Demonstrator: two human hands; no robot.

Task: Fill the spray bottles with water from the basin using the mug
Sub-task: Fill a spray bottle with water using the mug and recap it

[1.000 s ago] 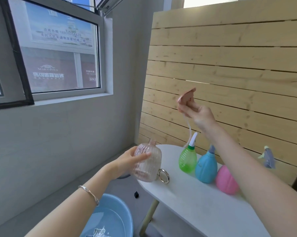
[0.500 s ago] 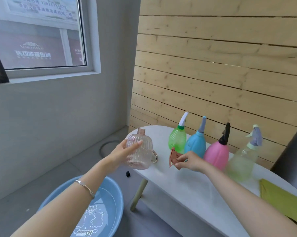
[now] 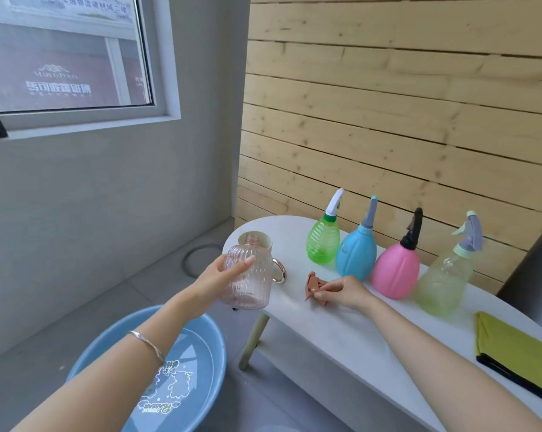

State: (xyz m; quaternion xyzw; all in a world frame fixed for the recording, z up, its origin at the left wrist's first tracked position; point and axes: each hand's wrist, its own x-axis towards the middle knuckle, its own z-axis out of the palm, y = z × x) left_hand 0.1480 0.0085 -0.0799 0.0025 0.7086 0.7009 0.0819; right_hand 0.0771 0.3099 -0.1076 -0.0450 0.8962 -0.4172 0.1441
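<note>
While the left hand (image 3: 219,279) grips the uncapped ribbed bottle (image 3: 247,285), the right hand (image 3: 343,291) pinches a spray head (image 3: 313,285) down on the table (image 3: 341,335).
The mug (image 3: 265,242) stands just behind the left hand's bottle, and the basin (image 3: 198,347) of water lies under the left forearm. The green bottle (image 3: 322,243), blue bottle (image 3: 357,255), pink bottle (image 3: 394,271) and pale bottle (image 3: 442,285) line up beyond the right hand. The basin's print is too unclear to read. The sign (image 3: 57,81) outside reads "Marco Polo" over Chinese characters.

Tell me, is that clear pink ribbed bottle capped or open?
Open: the clear pink ribbed bottle has a bare threaded neck, and the right hand holds a pink-brown spray head on the white table.
</note>
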